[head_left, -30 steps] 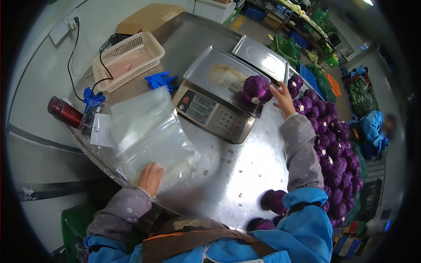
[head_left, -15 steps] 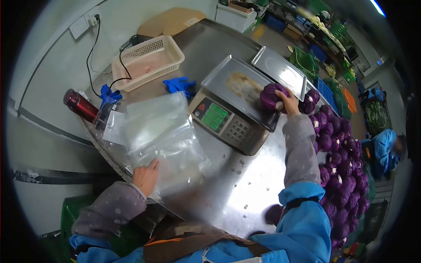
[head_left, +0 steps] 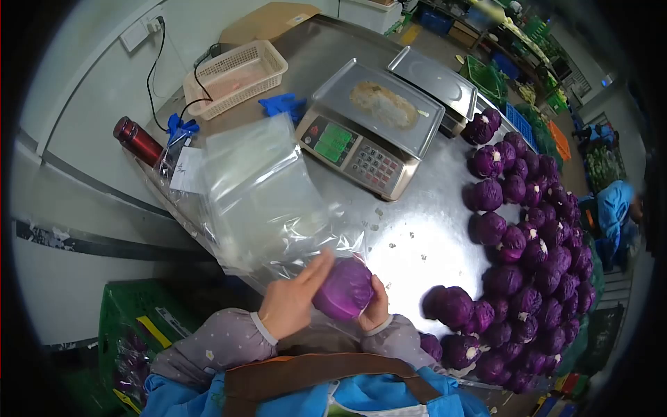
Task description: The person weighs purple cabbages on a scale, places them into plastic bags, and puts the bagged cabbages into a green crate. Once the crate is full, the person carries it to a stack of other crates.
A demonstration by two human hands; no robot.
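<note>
A purple cabbage [head_left: 344, 289] is held low over the table's front edge, near the stack of clear plastic bags [head_left: 260, 198]. My right hand [head_left: 376, 304] grips its right side. My left hand [head_left: 295, 295] is at its left, fingers extended and close together by the cabbage and the bag film; whether they pinch the film cannot be made out. Behind stands the digital scale [head_left: 361, 163], its metal pan [head_left: 382, 108] bare apart from a brownish stain. Many purple cabbages [head_left: 524, 278] are piled on the right.
A cream basket [head_left: 240, 80], blue gloves [head_left: 283, 105] and a red bottle [head_left: 137, 141] lie toward the back left. A second metal pan [head_left: 434, 83] sits beyond the scale. At lower left is a green crate [head_left: 132, 306]. A person in blue [head_left: 613, 212] is at far right.
My right hand has carried the cabbage from the scale pan down to the front of the bags. My left hand has moved right, beside the cabbage. The view has shifted slightly.
</note>
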